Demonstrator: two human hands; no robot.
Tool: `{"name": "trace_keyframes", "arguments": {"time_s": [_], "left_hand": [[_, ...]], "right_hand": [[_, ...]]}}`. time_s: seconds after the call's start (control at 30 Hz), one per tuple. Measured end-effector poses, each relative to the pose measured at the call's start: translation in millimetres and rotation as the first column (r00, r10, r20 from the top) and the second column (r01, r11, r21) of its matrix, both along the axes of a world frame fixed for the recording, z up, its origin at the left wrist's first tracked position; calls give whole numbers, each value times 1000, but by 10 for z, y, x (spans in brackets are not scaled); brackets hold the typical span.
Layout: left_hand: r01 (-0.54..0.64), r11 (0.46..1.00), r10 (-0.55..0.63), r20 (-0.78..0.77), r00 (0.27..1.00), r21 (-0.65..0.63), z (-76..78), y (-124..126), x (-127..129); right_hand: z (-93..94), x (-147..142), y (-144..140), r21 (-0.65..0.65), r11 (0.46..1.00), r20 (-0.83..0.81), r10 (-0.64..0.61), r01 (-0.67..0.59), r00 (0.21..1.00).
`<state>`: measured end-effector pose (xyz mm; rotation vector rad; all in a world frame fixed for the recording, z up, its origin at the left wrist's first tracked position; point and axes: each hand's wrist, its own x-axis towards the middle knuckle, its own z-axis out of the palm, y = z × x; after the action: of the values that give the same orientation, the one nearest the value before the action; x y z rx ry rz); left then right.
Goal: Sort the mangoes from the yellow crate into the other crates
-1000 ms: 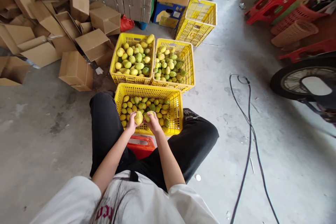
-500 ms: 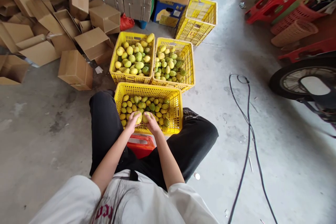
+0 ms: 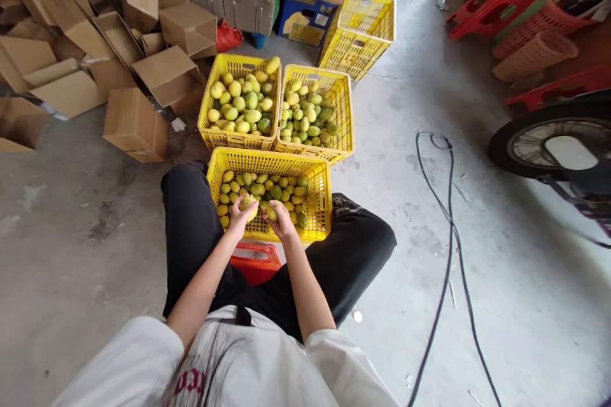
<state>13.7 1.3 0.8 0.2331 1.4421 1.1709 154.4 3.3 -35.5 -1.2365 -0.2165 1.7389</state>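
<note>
Here, left hand grasping a yellow-green fruit, right hand grasping another fruit, both over the near edge of the yellow crate.

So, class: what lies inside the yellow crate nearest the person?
The nearest crate holds loose green-yellow fruit; the left hand and right hand cover some, and deeper layers are hidden.

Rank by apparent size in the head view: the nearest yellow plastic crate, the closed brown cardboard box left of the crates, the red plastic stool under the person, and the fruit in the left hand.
1. Nearest yellow plastic crate
2. Closed brown cardboard box
3. Red plastic stool, mostly hidden, so unsure
4. Yellow-green fruit in the left hand
</note>
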Motion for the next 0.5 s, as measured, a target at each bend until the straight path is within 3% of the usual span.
{"name": "trace_keyframes", "arguments": {"time_s": [0.17, 0.33, 0.5], "left_hand": [[78, 997, -78, 41, 996, 11, -2, -37, 27], [127, 990, -130, -51, 990, -53, -32, -51, 21], [106, 989, -114, -76, 991, -98, -66, -26, 21]], "right_hand": [[14, -43, -27, 20, 997, -6, 69, -69, 998], [-12, -65, -50, 7, 993, 31, 117, -117, 993], [-50, -90, -58, -41, 988, 94, 151, -148, 984]]}}
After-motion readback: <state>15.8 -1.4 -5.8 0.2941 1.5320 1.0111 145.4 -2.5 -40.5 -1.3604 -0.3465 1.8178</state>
